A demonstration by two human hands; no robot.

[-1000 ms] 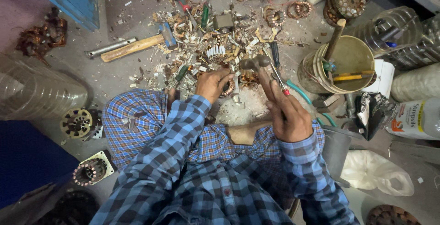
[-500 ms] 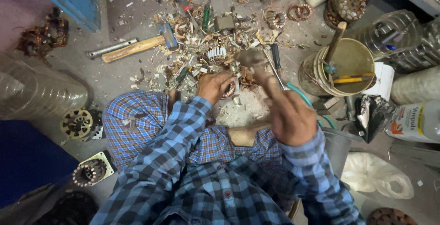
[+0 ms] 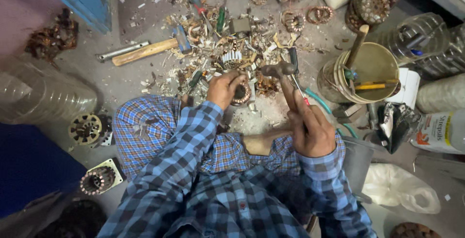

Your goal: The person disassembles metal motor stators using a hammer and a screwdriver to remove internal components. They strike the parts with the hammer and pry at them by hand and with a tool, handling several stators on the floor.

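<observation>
Our left hand (image 3: 224, 87) holds a round copper coil (image 3: 240, 94) down on the floor (image 3: 140, 80) (in the middle of the scraps). Our right hand (image 3: 310, 129) grips a small hammer (image 3: 283, 75) just above it.

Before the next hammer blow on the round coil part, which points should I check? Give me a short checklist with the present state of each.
1. Right hand grips the hammer handle: ok.
2. Left hand steadies the round coil part: ok.
3. Left fingers away from the strike spot: not ok, they rest on the part.
4. Part sits flat on the floor: cannot tell.
5. Scrap pile kept off the work spot: not ok.
</observation>
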